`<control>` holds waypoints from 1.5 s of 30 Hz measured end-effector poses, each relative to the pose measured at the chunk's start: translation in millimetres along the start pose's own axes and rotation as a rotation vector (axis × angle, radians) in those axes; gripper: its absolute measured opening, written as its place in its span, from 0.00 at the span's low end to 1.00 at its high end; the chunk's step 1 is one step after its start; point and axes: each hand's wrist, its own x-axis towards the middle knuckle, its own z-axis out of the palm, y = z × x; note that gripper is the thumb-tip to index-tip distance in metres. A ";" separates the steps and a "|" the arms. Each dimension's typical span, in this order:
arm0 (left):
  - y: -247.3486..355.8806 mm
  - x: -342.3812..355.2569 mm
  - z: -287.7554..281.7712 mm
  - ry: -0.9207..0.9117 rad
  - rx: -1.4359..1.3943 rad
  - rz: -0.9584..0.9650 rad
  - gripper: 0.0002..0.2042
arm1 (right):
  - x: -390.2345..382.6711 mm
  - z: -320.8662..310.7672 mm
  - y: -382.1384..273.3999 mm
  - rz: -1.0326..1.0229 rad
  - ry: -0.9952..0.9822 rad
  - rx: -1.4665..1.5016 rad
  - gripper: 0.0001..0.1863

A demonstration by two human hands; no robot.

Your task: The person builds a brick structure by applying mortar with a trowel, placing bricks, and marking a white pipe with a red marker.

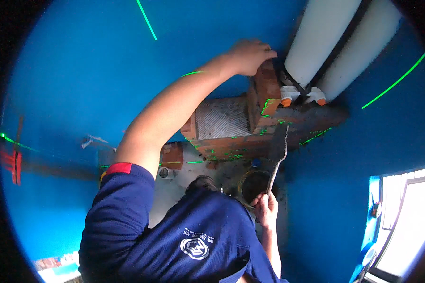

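Observation:
My left hand (251, 55) reaches far forward and grips the top end of a reddish-brown brick (268, 87), which stands at the corner of a low brick wall (243, 145) beside the pipes. Some of its fingers are hidden behind the brick. Lower down, my right hand (267, 210) is closed round the near end of a long, thin, mortar-crusted tool, which looks like a trowel (279, 162) seen almost edge-on. Its far end points up toward the wall's front face, and whether they touch I cannot tell. A grey ribbed panel (222, 118) lies left of the brick.
Two thick white pipes (323, 40) rise behind the brick, with white, orange-capped fittings (300, 94) at their base. A round bucket (243, 181) stands below the wall, and a loose brick (172, 153) sits left. Blue walls (316, 203) surround the corner, crossed by green laser lines. A bright window (406, 212) is at right.

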 end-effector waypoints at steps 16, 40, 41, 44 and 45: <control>-8.4 19.5 45.4 -0.161 -0.247 0.557 0.32 | 8.8 72.5 47.5 -0.184 0.304 0.045 0.22; -4.5 18.8 67.4 0.034 -0.242 0.563 0.19 | 45.2 190.2 40.4 0.042 0.437 0.475 0.24; -2.5 19.4 68.7 0.107 -0.223 0.569 0.13 | 47.9 189.2 41.0 0.042 0.436 0.480 0.24; -10.1 16.5 68.4 0.063 -0.253 0.561 0.13 | 54.7 193.3 43.1 0.060 0.460 0.424 0.24; -9.8 17.1 69.5 0.057 -0.248 0.560 0.13 | 53.7 195.1 42.6 0.033 0.448 0.449 0.24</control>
